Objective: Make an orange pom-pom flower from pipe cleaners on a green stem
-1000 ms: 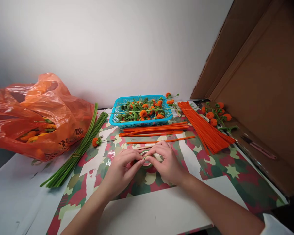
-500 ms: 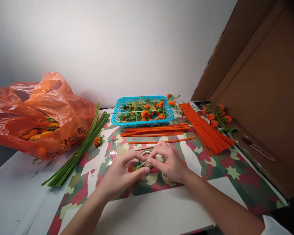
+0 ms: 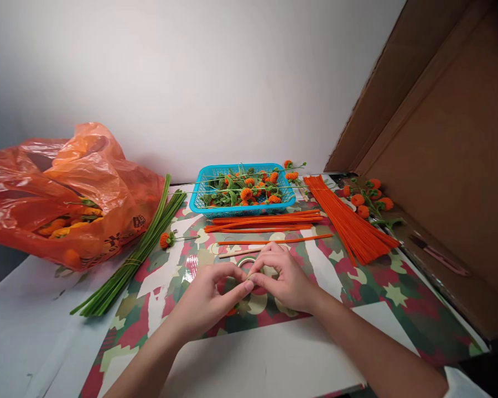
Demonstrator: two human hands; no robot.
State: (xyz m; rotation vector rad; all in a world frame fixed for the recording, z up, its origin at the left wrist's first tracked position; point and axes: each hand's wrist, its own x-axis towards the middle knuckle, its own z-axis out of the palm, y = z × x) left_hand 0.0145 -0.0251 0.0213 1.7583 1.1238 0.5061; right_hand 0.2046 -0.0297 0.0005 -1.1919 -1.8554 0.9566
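My left hand (image 3: 209, 296) and my right hand (image 3: 280, 276) meet fingertip to fingertip above the middle of the table, both pinching a thin green stem (image 3: 249, 277). Most of the stem is hidden by my fingers. Below my left thumb shows a bit of an orange pipe-cleaner flower (image 3: 231, 312); whether it joins the stem I cannot tell. Just behind my fingertips lies a roll of tape (image 3: 245, 260), partly covered. A thin wooden stick (image 3: 236, 252) and a single orange pipe cleaner (image 3: 282, 240) lie beyond it.
A blue basket (image 3: 199, 207) of orange flowers and green pieces stands at the back. Orange pipe cleaners (image 3: 348, 221) fan out right, near more flowers (image 3: 363, 211) and a cutter (image 3: 444, 258). Left are green pipe cleaners (image 3: 128, 262) and an orange plastic bag (image 3: 120, 193).
The green stem showing between my hands has dropped mostly out of sight. My fingertips have drawn together, and the orange flower has shifted lower under my left hand.
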